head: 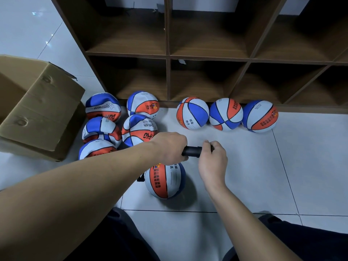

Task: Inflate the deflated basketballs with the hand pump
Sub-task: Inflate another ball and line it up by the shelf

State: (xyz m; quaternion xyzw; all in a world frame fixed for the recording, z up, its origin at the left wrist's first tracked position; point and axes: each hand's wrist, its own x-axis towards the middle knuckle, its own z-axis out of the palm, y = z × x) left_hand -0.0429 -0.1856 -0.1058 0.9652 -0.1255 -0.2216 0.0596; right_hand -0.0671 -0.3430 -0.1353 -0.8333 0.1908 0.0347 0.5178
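Holding the hand pump (192,151) level, axis left-right: left hand (170,147) clamps the barrel, right hand (212,157) clamps the handle end. The basketball (164,180) sits directly beneath the left grip.

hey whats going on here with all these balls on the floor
A person is pumping up basketballs. Both hands grip a black hand pump: the left hand on one end, the right hand on the other, above a ball on the floor. Five crumpled, deflated balls lie beside a cardboard box; three round ones line the wooden shelf.
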